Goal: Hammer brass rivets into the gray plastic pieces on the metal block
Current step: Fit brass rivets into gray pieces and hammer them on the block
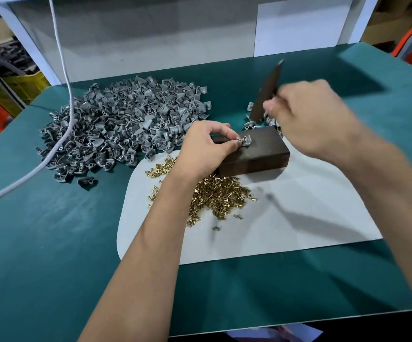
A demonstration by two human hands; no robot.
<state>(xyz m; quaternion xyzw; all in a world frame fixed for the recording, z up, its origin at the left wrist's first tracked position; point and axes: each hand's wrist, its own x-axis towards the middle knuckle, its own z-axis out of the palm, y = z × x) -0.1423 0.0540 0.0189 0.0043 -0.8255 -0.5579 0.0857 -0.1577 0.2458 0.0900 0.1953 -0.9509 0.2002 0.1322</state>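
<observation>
A dark metal block [256, 154] lies on a white mat [274, 218]. On its top my left hand [207, 146] pinches a gray plastic piece [245, 140] between thumb and fingertips. My right hand [316, 119] is blurred and raised above the block's right end, gripping a dark flat bar [268, 90] used as a hammer, its long end pointing up. Brass rivets [214, 193] are heaped on the mat in front of the block, partly under my left forearm.
A big heap of gray plastic pieces [125, 124] covers the green table [51, 230] at the left. A few more gray pieces [250, 107] lie behind the block. A white cable [62, 70] hangs down across the left heap. A white panel stands at the back.
</observation>
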